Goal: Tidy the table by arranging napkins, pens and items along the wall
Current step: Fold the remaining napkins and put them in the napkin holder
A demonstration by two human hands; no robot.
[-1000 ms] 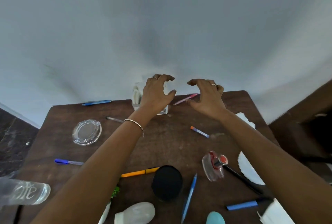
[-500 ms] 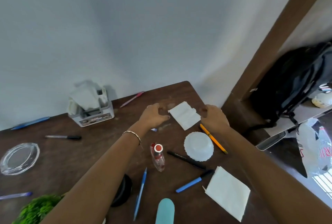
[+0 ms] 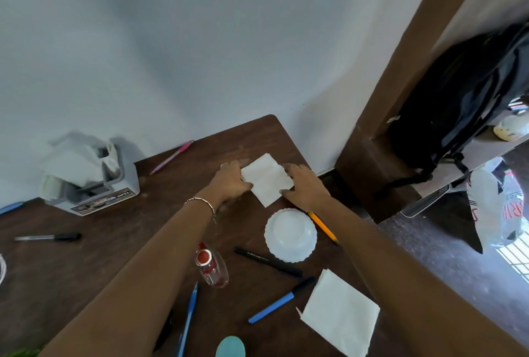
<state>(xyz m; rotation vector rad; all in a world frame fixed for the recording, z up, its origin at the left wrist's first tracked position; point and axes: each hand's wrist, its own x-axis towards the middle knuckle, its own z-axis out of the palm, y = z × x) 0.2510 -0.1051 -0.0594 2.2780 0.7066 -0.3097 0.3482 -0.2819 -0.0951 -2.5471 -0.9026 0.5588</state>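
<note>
A folded white napkin [image 3: 267, 179] lies near the table's far right corner. My left hand [image 3: 230, 180] presses its left edge and my right hand [image 3: 303, 183] its right edge, fingers spread on the paper. A second white napkin [image 3: 340, 312] lies at the near right. A grey holder [image 3: 114, 193] stuffed with napkins stands against the wall at the left. Pens are scattered about: a pink one [image 3: 171, 156] by the wall, an orange one [image 3: 323, 226], a black one [image 3: 267, 260], two blue ones [image 3: 282, 301] [image 3: 187, 321] and a black-capped one [image 3: 48, 237].
A white scalloped bowl [image 3: 290, 235] sits upside down just behind my right wrist. A small clear bottle with a red cap [image 3: 210, 266] lies under my left forearm. A teal object [image 3: 230, 346] is at the near edge. A black backpack [image 3: 458, 116] rests on a shelf to the right.
The view swung right from the napkin holder to the table's right corner. Both hands left the holder, reached the folded napkin and now rest on its edges.
</note>
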